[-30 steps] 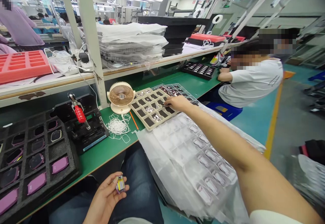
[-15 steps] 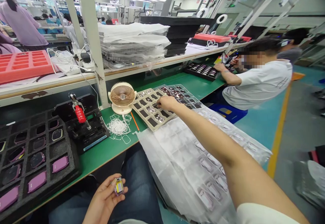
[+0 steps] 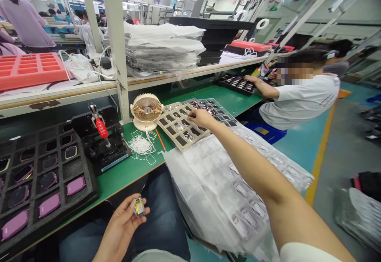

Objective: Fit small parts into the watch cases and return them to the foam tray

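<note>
The left hand pinches a small rectangular device between thumb and fingers above the lap; ahead of it, the right hand hovers fingers-together at a beige compartment tray, whether holding anything I cannot tell, a plastic pocket sheet under the forearm

One held device, one beige tray, one desk fan.

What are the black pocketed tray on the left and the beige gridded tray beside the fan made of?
The black pocketed tray looks like dense foam: matte, with cut pockets. The beige gridded tray seems matte moulded plastic, though foam is possible.
</note>
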`<state>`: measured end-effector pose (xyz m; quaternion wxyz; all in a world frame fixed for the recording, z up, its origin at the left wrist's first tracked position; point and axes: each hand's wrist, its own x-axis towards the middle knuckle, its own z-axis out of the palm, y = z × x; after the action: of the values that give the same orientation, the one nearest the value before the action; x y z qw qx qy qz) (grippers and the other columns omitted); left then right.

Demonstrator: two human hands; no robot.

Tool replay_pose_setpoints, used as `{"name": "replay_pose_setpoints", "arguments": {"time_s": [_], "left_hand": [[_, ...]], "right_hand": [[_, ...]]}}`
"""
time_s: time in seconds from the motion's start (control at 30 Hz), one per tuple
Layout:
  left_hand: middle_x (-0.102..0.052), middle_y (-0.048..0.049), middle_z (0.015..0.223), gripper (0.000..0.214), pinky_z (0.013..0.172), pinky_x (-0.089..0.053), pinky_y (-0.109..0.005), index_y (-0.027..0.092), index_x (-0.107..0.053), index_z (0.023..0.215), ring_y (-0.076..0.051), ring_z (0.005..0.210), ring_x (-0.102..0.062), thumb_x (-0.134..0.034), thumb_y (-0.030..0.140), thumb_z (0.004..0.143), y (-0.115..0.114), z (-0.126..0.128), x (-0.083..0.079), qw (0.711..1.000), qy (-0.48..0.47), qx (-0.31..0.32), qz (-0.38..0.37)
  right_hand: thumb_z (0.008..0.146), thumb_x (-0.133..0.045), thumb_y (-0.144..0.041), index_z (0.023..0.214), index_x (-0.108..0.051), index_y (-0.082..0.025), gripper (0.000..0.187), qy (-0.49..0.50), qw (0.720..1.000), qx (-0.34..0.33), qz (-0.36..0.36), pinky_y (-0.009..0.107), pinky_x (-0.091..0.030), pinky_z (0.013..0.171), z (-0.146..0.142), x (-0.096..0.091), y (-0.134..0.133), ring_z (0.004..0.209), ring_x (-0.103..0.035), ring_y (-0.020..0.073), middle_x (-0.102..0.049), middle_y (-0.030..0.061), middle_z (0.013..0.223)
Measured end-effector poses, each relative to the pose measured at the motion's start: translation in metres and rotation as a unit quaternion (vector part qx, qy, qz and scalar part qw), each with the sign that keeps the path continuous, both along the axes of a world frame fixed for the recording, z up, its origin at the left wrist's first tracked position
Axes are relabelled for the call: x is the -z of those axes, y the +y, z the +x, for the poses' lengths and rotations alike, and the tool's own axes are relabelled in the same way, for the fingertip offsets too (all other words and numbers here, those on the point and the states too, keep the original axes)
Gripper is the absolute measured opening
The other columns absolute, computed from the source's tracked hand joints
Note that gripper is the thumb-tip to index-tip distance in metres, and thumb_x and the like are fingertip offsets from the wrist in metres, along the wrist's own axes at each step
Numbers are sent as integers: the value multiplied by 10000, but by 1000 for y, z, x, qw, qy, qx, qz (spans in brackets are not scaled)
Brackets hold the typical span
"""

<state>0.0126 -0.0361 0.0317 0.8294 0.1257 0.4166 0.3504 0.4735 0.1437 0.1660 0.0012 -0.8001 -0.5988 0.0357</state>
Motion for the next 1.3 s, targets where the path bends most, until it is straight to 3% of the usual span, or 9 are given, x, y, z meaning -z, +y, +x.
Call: {"name": "replay_pose_setpoints", "arguments": {"time_s": [0.1, 0.2, 0.33, 0.47, 0.57, 0.67, 0.87, 1.07, 1.3], "left_hand": [[-779, -211, 1233, 469, 833, -630, -399, 132, -780, 1184, -367, 1053, -787, -928, 318, 779, 5, 1, -15, 999, -12, -27, 23], [-779, -201, 1227, 453, 904, -622, -438, 130, -779, 1177, -368, 1079, -778, -904, 374, 817, 12, 4, -29, 998, -27, -43, 39], [-787, -174, 1197, 394, 883, -628, -431, 140, -782, 1139, -349, 1056, -779, -865, 407, 861, 18, 7, -39, 995, -28, -68, 61], [-784, -159, 1202, 330, 866, -629, -395, 147, -786, 1118, -293, 1034, -766, -848, 370, 883, 17, 4, -40, 991, -21, -100, 80], [-783, -134, 1194, 281, 940, -617, -419, 159, -790, 1090, -257, 1046, -739, -849, 339, 883, 15, 0, -41, 987, -12, -133, 90], [-783, -101, 1123, 247, 990, -598, -445, 174, -788, 1058, -240, 1037, -723, -859, 321, 873, 13, -2, -42, 981, -7, -167, 97], [-742, -76, 1164, 362, 983, -586, -413, 224, -753, 1131, -265, 1132, -704, -910, 288, 812, 10, 0, -46, 968, 45, -218, 114], [-713, -53, 1153, 446, 966, -592, -352, 230, -728, 1133, -228, 1143, -691, -947, 345, 761, 8, 5, -49, 955, 97, -246, 138], [-712, -58, 1131, 450, 955, -606, -338, 216, -714, 1109, -210, 1115, -704, -953, 349, 752, 9, 8, -45, 957, 96, -233, 140]], "right_hand": [[1015, -624, -318, 1200, -774, -181, 275, 31, 997, -31, 58, 345, -555, 963, -40, -3, -32, 1117, -732, 291, -796, 104, 1174], [975, -579, -186, 1262, -763, -286, 355, 107, 981, -140, 85, 338, -563, 994, -102, 10, -79, 1131, -728, 236, -785, 37, 1214], [915, -543, -97, 1512, -566, -324, 639, 273, 905, -321, 66, 391, -621, 879, -189, 35, -142, 1029, -753, 238, -766, 64, 1181], [1021, -591, -212, 1430, -581, -326, 425, 388, 857, -337, 29, 337, -626, 845, -241, 43, -166, 998, -781, 210, -795, 29, 1134], [1030, -552, -181, 1331, -660, -332, 354, 372, 843, -385, 54, 338, -626, 843, -257, 42, -163, 1008, -770, 209, -775, 37, 1129], [1019, -500, -147, 1485, -545, -321, 500, 307, 853, -418, 64, 370, -629, 771, -266, 42, -159, 990, -763, 238, -742, 75, 1187], [1070, -481, -173, 1260, -628, -212, 243, 229, 848, -466, 112, 358, -601, 696, -283, 52, -159, 852, -745, 233, -756, 86, 1043], [1061, -386, -103, 1203, -644, -104, 295, 115, 822, -538, 149, 339, -541, 633, -282, 50, -158, 782, -680, 218, -701, 104, 931], [1070, -415, -123, 1194, -656, -110, 272, 95, 820, -551, 119, 321, -520, 698, -278, 45, -156, 818, -667, 206, -690, 104, 924]]}}
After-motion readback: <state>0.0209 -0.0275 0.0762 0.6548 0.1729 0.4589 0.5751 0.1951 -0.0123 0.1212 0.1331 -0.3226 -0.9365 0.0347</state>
